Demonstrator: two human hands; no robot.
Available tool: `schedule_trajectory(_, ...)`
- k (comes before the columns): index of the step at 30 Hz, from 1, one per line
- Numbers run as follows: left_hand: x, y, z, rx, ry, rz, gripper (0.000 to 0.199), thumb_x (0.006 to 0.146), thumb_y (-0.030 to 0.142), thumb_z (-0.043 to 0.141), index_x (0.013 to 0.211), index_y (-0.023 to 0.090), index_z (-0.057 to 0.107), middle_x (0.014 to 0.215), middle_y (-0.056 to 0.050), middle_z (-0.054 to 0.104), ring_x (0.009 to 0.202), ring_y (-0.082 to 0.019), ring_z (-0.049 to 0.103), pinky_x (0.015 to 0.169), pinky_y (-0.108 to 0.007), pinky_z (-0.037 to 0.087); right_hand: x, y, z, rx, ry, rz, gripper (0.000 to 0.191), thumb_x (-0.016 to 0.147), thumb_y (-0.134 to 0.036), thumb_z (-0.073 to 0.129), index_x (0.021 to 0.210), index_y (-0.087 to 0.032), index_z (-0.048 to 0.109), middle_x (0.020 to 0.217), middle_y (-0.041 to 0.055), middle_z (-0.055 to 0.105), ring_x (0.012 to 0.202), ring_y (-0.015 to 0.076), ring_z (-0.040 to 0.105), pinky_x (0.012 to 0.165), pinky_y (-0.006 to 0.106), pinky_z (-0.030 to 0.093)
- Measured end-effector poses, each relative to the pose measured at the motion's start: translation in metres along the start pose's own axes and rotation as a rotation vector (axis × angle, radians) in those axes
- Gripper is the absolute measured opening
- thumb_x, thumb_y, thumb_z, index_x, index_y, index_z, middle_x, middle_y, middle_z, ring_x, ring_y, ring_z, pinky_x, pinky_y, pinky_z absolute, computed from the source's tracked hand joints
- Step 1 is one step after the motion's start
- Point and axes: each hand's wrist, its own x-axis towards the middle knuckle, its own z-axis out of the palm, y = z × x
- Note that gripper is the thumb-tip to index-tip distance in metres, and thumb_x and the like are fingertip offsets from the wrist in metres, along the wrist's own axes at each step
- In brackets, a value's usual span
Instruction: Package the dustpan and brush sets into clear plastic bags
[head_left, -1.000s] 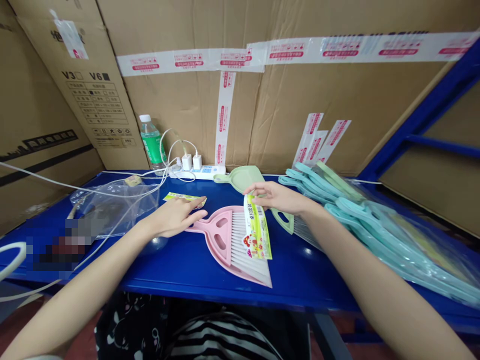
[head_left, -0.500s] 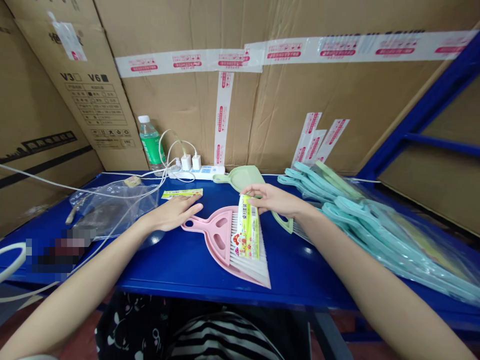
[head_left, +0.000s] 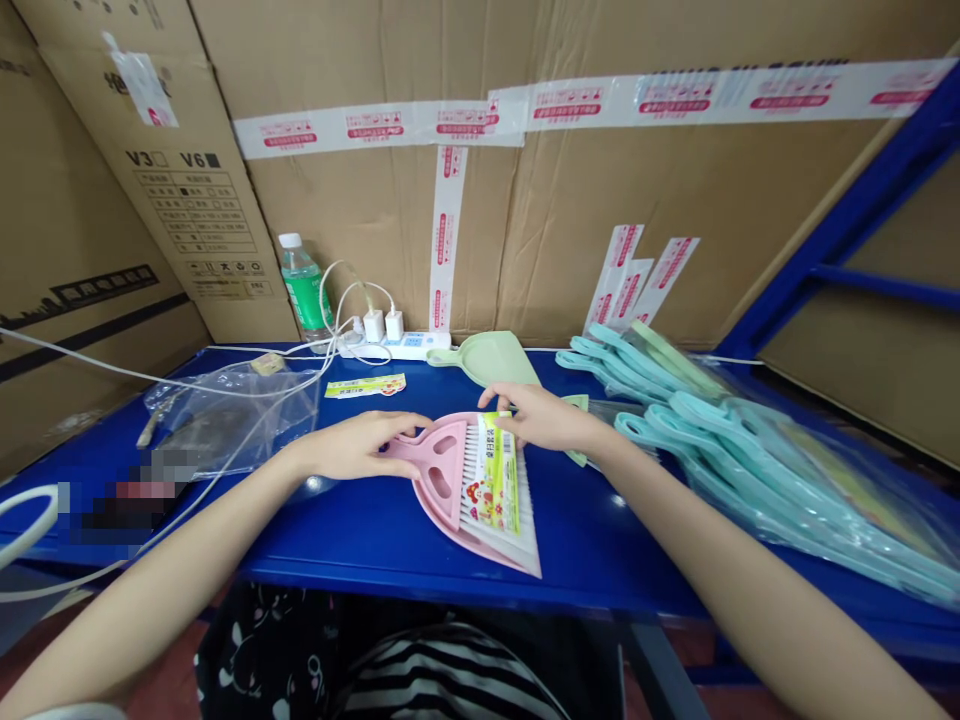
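Note:
A pink dustpan (head_left: 426, 500) lies on the blue table with a white-bristled pink hand brush (head_left: 444, 462) nested in it. My left hand (head_left: 367, 445) is closed around their handle end, thumb on the near side and fingers on the far side. A yellow-green printed label card (head_left: 495, 480) lies over the bristles. At its top end my right hand (head_left: 529, 415) pinches it, the fingertips partly hidden. Another label card (head_left: 366, 386) lies flat behind my left hand. Behind my right hand lies a green dustpan (head_left: 491, 357); a green brush (head_left: 577, 405) is partly hidden by my right wrist.
Turquoise dustpan sets in clear bags (head_left: 757, 470) are piled on the right. A power strip (head_left: 409, 346) with chargers and a green-labelled bottle (head_left: 306, 290) stand at the back left. Clear plastic bags (head_left: 240, 410) and white cables lie to the left. Cardboard walls the back.
My left hand has moved from beside the rear label card onto the pink handle and closed. My right hand has come down slightly, and the label card lies lower on the bristles.

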Motion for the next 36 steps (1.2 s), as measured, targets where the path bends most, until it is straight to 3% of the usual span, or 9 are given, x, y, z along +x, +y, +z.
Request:
schedule_trajectory(4, 0.000, 0.000, 0.003, 0.036, -0.009, -0.033, 0.052, 0.089, 0.052, 0.053, 0.129, 0.019, 0.047, 0.101, -0.006, 0.068, 0.076, -0.016, 0.061, 0.066, -0.025, 0.044, -0.007, -0.008, -0.002, -0.193, 0.053, 0.013, 0.030, 0.079, -0.011, 0.057, 0.107, -0.020, 0.060, 0.083, 0.0008, 0.064, 0.053, 0.0137, 0.063, 0.061, 0.027, 0.047)
schedule_trajectory(7, -0.001, -0.002, 0.004, 0.042, -0.021, -0.048, 0.053, 0.090, 0.052, 0.052, 0.132, 0.020, 0.045, 0.094, -0.004, 0.068, 0.071, -0.015, 0.060, 0.064, -0.024, 0.042, -0.010, -0.006, -0.012, -0.336, 0.117, 0.047, 0.032, 0.079, -0.019, 0.061, 0.111, -0.022, 0.060, 0.090, 0.0054, 0.067, 0.076, 0.0220, 0.067, 0.068, 0.030, 0.046)
schedule_trajectory(10, -0.003, -0.004, 0.003, 0.041, -0.006, -0.049, 0.058, 0.089, 0.054, 0.052, 0.136, 0.020, 0.044, 0.099, -0.006, 0.069, 0.076, -0.017, 0.062, 0.067, -0.025, 0.044, -0.010, 0.007, -0.028, -0.479, 0.212, 0.131, 0.029, 0.080, -0.016, 0.056, 0.108, -0.021, 0.060, 0.105, 0.0121, 0.065, 0.103, 0.0301, 0.061, 0.077, 0.035, 0.044)
schedule_trajectory(13, -0.004, -0.004, 0.001, 0.021, -0.011, -0.032, 0.061, 0.088, 0.055, 0.052, 0.138, 0.020, 0.043, 0.104, -0.007, 0.069, 0.079, -0.018, 0.064, 0.070, -0.026, 0.046, -0.010, 0.021, -0.042, -0.556, 0.180, 0.201, 0.016, 0.077, -0.016, 0.059, 0.091, -0.020, 0.065, 0.096, 0.0134, 0.067, 0.097, 0.0328, 0.062, 0.073, 0.038, 0.045)
schedule_trajectory(16, -0.004, -0.002, -0.002, 0.017, -0.050, -0.040, 0.061, 0.089, 0.053, 0.052, 0.139, 0.018, 0.042, 0.101, -0.006, 0.071, 0.073, -0.017, 0.064, 0.066, -0.025, 0.046, -0.010, 0.028, -0.049, -0.579, 0.081, 0.191, 0.011, 0.072, -0.019, 0.065, 0.082, -0.022, 0.066, 0.080, 0.0078, 0.067, 0.086, 0.0283, 0.064, 0.067, 0.034, 0.045)
schedule_trajectory(19, -0.004, 0.000, -0.005, 0.015, -0.083, -0.055, 0.061, 0.090, 0.049, 0.053, 0.140, 0.017, 0.041, 0.103, -0.007, 0.071, 0.073, -0.017, 0.064, 0.066, -0.026, 0.047, -0.011, 0.030, -0.048, -0.603, 0.018, 0.158, 0.020, 0.068, -0.017, 0.066, 0.087, -0.023, 0.067, 0.078, 0.0063, 0.068, 0.084, 0.0261, 0.065, 0.065, 0.031, 0.045)
schedule_trajectory(26, -0.005, -0.002, -0.004, 0.039, -0.077, -0.040, 0.061, 0.090, 0.049, 0.053, 0.139, 0.016, 0.039, 0.113, -0.010, 0.068, 0.085, -0.020, 0.065, 0.073, -0.027, 0.048, -0.011, 0.034, -0.043, -0.678, -0.001, 0.143, 0.044, 0.062, -0.008, 0.062, 0.104, -0.022, 0.067, 0.102, 0.0104, 0.070, 0.094, 0.0281, 0.065, 0.066, 0.031, 0.047)
schedule_trajectory(32, -0.006, -0.004, -0.004, 0.064, -0.089, -0.066, 0.064, 0.091, 0.051, 0.050, 0.141, 0.015, 0.037, 0.103, -0.008, 0.070, 0.075, -0.018, 0.064, 0.067, -0.026, 0.045, -0.013, 0.021, -0.037, -0.701, 0.078, 0.121, 0.034, 0.076, -0.009, 0.052, 0.107, -0.017, 0.066, 0.108, 0.0158, 0.067, 0.101, 0.0310, 0.063, 0.074, 0.036, 0.049)
schedule_trajectory(36, -0.007, -0.003, -0.005, 0.047, -0.084, -0.066, 0.062, 0.091, 0.050, 0.051, 0.141, 0.016, 0.039, 0.108, -0.008, 0.069, 0.076, -0.017, 0.063, 0.068, -0.026, 0.045, -0.016, 0.001, -0.024, -0.646, 0.084, -0.003, 0.035, 0.086, -0.025, 0.054, 0.119, -0.017, 0.061, 0.120, 0.0156, 0.062, 0.110, 0.0305, 0.059, 0.085, 0.038, 0.048)
